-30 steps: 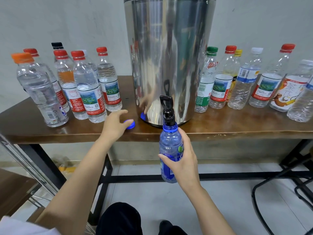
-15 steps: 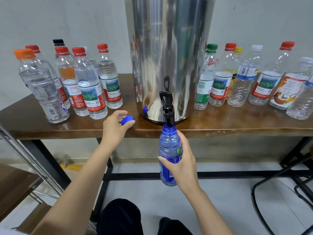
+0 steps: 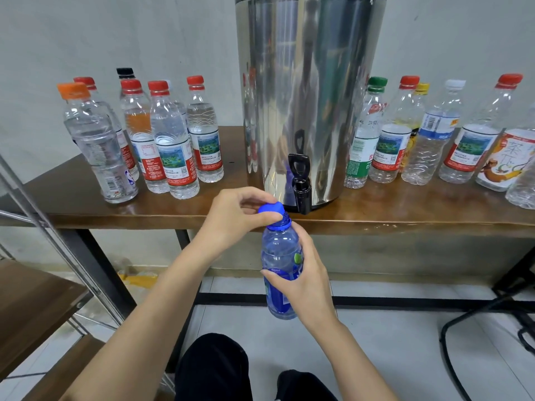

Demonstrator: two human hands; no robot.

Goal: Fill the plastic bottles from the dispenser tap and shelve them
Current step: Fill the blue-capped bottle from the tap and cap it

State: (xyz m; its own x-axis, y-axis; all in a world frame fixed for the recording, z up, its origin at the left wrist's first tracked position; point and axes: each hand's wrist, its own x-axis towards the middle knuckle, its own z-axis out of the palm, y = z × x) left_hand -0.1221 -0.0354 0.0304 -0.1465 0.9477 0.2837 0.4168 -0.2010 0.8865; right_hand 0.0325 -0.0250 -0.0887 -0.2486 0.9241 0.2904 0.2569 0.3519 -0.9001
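Closest in, dark trousers (image 3: 214,369) sit just below both hands, and a wooden shelf (image 3: 34,302) with a metal frame is off past the left arm.

The right hand (image 3: 311,285) is wrapped around the lower half of the blue bottle (image 3: 279,253), thumb across the label, holding it upright in the air in front of the table edge. Right above that, the left hand (image 3: 231,219) is pinching the blue cap (image 3: 271,208) between thumb and fingertips. The cap is tilted over the bottle's open neck, and I can't tell whether it's actually seated on the threads or just resting there.

Just beyond the cap and a touch to the right is the black tap (image 3: 301,188), sticking out from the bottom of the big steel dispenser (image 3: 309,96) on the brown table (image 3: 405,217).

Further back, off to the left of the left hand, there's a cluster of capped bottles (image 3: 173,143), mostly red caps plus one orange and one black. Out past the right hand is a row of bottles (image 3: 419,137) with green, red, yellow and white caps, lined up along the table.
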